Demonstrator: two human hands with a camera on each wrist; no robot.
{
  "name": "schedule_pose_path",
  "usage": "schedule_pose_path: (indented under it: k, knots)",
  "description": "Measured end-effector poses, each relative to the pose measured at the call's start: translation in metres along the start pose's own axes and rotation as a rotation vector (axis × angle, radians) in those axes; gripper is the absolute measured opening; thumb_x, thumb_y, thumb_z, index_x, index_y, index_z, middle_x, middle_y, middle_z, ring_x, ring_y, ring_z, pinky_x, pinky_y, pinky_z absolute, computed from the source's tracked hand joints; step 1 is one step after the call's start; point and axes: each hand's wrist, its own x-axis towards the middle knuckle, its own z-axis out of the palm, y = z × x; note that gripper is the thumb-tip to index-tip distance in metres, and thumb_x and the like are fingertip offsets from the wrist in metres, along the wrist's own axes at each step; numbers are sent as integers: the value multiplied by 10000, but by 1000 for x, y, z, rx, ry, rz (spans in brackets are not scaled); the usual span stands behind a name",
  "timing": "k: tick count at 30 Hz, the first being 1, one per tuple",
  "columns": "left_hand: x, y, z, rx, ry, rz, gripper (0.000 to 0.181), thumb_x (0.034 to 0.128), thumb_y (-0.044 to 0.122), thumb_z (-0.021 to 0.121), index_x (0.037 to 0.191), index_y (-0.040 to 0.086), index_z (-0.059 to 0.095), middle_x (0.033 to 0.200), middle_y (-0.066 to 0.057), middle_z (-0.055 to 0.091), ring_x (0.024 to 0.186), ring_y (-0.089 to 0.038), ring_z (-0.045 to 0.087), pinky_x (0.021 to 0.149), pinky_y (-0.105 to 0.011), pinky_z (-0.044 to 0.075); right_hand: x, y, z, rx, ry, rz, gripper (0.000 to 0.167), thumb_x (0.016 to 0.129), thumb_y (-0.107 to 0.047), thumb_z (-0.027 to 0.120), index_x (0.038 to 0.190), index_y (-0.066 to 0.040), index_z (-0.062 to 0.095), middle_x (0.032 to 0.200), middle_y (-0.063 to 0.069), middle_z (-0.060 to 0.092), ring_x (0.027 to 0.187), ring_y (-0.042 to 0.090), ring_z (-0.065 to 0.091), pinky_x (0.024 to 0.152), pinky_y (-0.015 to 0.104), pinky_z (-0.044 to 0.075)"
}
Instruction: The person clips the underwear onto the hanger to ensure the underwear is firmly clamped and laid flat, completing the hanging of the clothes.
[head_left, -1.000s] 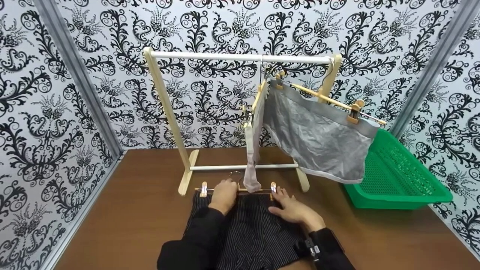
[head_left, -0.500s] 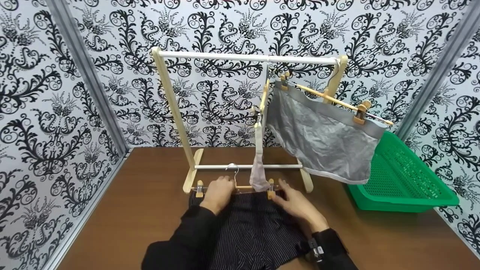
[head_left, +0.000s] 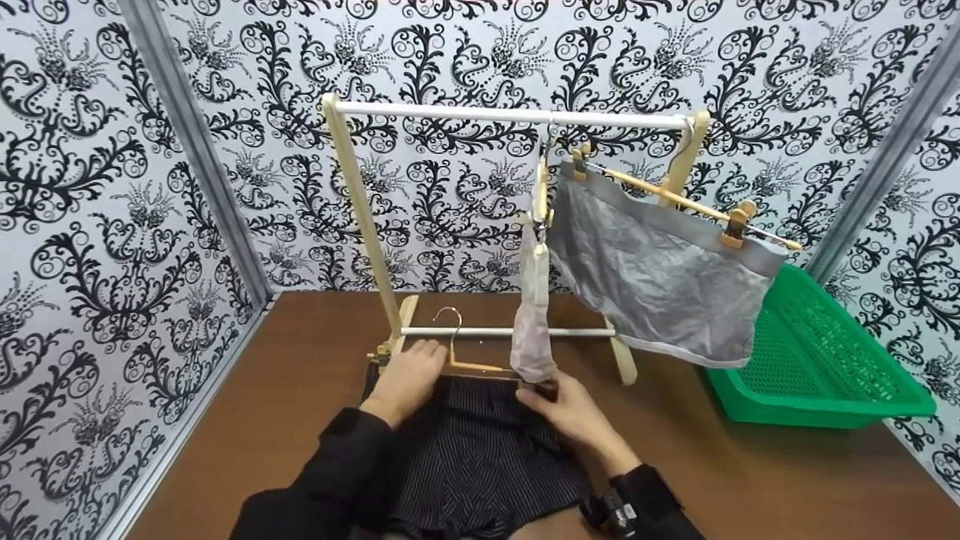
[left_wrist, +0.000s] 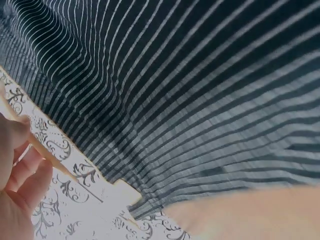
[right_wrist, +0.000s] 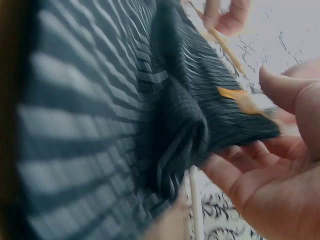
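Black pinstriped shorts [head_left: 480,442] hang from a wooden clip hanger [head_left: 476,367], its metal hook pointing up. My left hand [head_left: 409,379] grips the hanger's bar left of the hook; in the left wrist view its fingers [left_wrist: 35,182] curl round the wooden bar. My right hand [head_left: 574,412] is at the right end of the waistband. In the right wrist view, its fingers [right_wrist: 240,170] lie under the cloth and its thumb stands apart above the orange-tan clip [right_wrist: 245,101]. A pale garment partly covers the right clip in the head view.
A wooden rack [head_left: 360,202] with a white top rail [head_left: 450,112] stands behind. Grey shorts [head_left: 660,262] and a pale garment [head_left: 532,322], seen edge-on, hang from it. A green basket [head_left: 832,409] sits at the right on the brown table [head_left: 225,420]. Patterned walls enclose the back and sides.
The hanger and black shorts have risen and turned, the hook now upright and further left. My left hand has moved left; my right hand has stayed by the right clip. The head view has shifted.
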Motion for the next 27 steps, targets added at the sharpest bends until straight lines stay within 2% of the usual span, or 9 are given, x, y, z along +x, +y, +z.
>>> schedule_pose_path:
  k: [5,8,12,15,17,20,22,24,27]
  knots:
    - [-3,-6,-8,-42,4,-1,209,799,-96,656,968,18,609,922,-110,613,855,-299,620,713,-401,568,-5,-14,15,-40,0,-60,267,975,-303,698,1052,-48,698,972,9,695,912,158,631,862,378,535]
    - [-9,-9,-10,-39,30,-2,194,806,-91,637,956,22,590,911,-107,601,834,-293,622,647,-394,572,-9,-24,27,-99,-25,-130,288,998,-308,661,1120,-52,713,970,7,714,862,121,620,825,361,549]
    - [-21,-9,-12,-56,88,-25,182,822,-86,629,965,22,596,895,-100,596,819,-284,638,621,-396,570,-15,-35,43,-107,-94,-204,424,1026,-323,611,1322,-21,641,1208,85,712,1071,158,655,955,399,529]
    - [-27,-4,-13,-113,118,-125,209,845,-74,676,1018,32,626,936,-107,628,868,-293,659,660,-421,577,-19,-42,51,-83,-112,-222,444,1036,-327,592,1348,-13,620,1280,101,682,1157,199,642,998,408,507]
    - [-28,1,-15,-182,114,-280,290,849,-44,722,1119,23,641,1008,-138,655,922,-325,670,709,-462,580,-22,-45,54,-74,-98,-223,429,1038,-315,592,1347,-18,621,1290,95,678,1169,206,640,1001,408,506]
    - [-25,11,-20,-381,73,-657,342,909,73,711,1223,-27,619,1092,-203,673,1000,-398,663,806,-540,549,-24,-47,57,-73,-72,-225,403,1037,-286,599,1341,-22,627,1283,87,682,1163,198,644,991,402,513]
    - [-23,15,-25,-567,29,-942,400,969,180,647,1280,-64,588,1155,-242,666,1076,-425,639,898,-549,511,-25,-48,58,-71,-67,-227,390,1034,-267,606,1336,-20,632,1277,86,685,1155,191,646,985,397,518]
    - [-21,18,-29,-822,-11,-1175,463,1028,271,549,1317,-91,557,1225,-258,643,1141,-426,609,934,-536,502,-25,-48,60,-73,-67,-234,379,1032,-256,611,1328,-22,639,1264,85,691,1138,186,652,973,394,525]
    - [-21,20,-31,-1169,-61,-1371,548,1077,348,448,1382,-103,501,1315,-273,597,1167,-407,595,920,-459,542,-26,-50,62,-80,-68,-239,377,1026,-250,620,1320,-15,646,1246,89,699,1107,177,663,951,388,536]
